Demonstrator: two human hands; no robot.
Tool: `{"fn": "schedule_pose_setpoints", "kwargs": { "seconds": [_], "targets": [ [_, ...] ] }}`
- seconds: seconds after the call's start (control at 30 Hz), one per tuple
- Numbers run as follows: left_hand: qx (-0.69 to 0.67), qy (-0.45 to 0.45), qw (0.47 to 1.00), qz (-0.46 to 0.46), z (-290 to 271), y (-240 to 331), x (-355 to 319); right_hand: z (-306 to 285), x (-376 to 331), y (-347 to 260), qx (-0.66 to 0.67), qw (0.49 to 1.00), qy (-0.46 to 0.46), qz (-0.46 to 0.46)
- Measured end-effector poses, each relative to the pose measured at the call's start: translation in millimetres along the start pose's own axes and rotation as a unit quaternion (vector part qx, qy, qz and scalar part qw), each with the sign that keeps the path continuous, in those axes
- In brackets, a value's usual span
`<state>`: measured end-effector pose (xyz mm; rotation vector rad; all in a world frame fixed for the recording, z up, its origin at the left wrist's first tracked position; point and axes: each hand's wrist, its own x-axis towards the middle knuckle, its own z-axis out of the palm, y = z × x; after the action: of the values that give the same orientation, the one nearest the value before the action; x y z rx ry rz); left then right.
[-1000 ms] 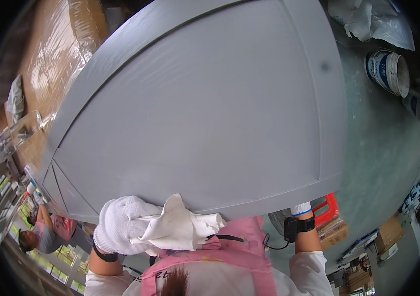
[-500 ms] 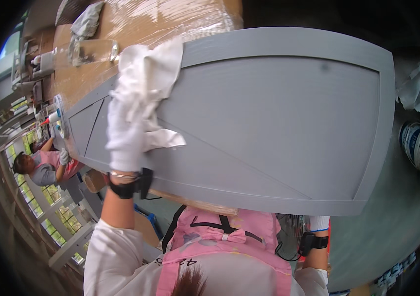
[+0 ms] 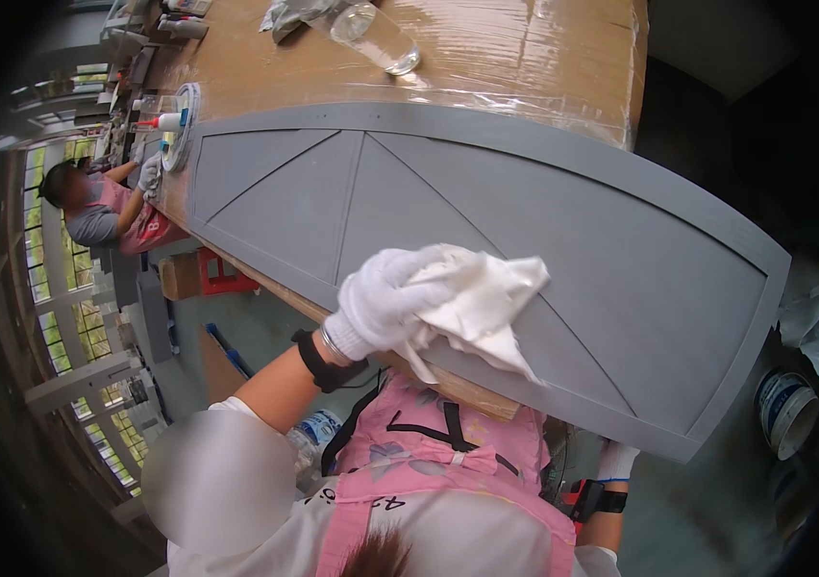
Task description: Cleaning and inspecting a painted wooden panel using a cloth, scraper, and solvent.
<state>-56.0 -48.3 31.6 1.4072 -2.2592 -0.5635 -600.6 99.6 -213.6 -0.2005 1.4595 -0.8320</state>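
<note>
A large grey painted door panel (image 3: 621,260) with raised diagonal mouldings lies flat on a workbench. My left hand (image 3: 383,298), in a white glove with a black wristband, presses a crumpled white cloth (image 3: 475,303) onto the panel near its close edge. My right hand (image 3: 614,462), also gloved in white, hangs down below the panel's near edge beside my pink apron and touches nothing that I can see.
The bench (image 3: 486,67) is wrapped in clear plastic film, with a clear glass (image 3: 378,37) lying at its far end. Another person (image 3: 102,207) in a pink apron works at the far left. A paint bucket (image 3: 786,409) stands on the floor at right.
My left hand with the cloth has swept from the panel's far left end back toward the middle of its near edge. The view has swung as my head turned.
</note>
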Motion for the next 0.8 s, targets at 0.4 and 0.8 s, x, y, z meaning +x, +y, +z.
{"fn": "schedule_pose_setpoints", "kwargs": {
  "seconds": [0.4,0.8],
  "targets": [
    [0.305,0.116,0.844,-0.426,-38,-60,-102,19,-36,-38,-0.221,0.963,0.098,0.121],
    [0.123,0.223,0.895,-0.366,-22,-64,-113,-53,-61,20,-0.726,0.687,0.009,-0.029]
  ]
}}
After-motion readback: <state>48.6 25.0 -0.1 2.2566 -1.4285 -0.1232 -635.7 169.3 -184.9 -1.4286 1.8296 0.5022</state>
